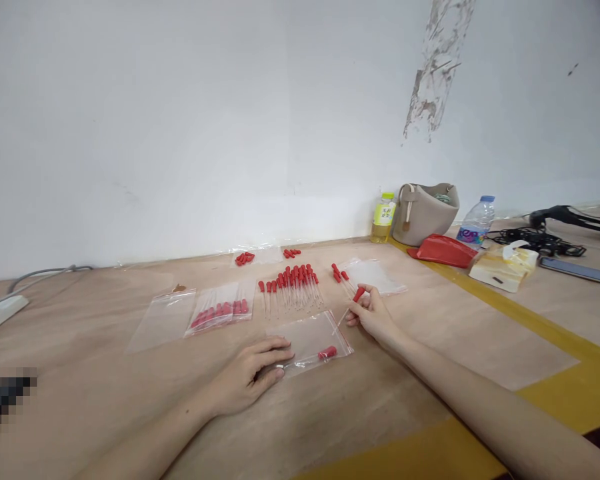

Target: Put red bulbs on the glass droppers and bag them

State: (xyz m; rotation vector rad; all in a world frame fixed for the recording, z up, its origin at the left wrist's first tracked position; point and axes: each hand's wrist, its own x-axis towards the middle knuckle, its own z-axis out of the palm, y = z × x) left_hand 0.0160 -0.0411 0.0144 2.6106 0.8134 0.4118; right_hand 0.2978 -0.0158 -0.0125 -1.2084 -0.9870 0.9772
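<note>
Right grip (367, 312) pinches a slender, red-bulbed dropper (359, 294) aslant; left grip (253, 375), fingers loosely spread, touches a clear plastic bag (306, 333).

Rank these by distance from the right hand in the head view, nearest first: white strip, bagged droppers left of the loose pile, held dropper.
1. Held dropper: in the right hand.
2. Bagged droppers: left of the loose pile.
3. White strip: far left edge.

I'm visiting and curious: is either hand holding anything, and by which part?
The right hand holds a red-bulbed dropper by its bulb end. The left hand touches the left edge of a clear bag; whether it grips cannot be told.
</note>
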